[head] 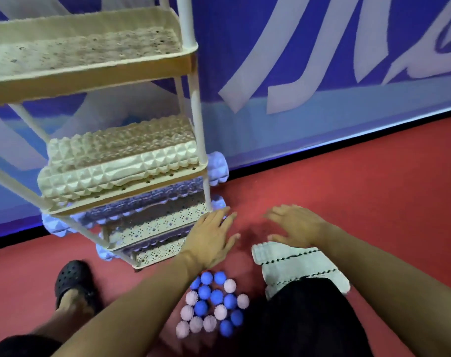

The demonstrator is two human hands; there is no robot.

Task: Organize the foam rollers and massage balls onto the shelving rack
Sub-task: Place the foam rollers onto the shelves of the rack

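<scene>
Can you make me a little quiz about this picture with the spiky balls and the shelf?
1. True or false: the left hand is gripping a ball.
2. Which colours are the massage balls on the red floor? A) blue and pale pink B) green and yellow C) all black
3. Fill in: the cream foam rollers lie on the second tier of the ____.

Key
1. False. Both the left hand and the right hand are open, fingers spread, above the floor and holding nothing.
2. A.
3. Shelving rack. Its top tier holds no rollers or balls.
</scene>
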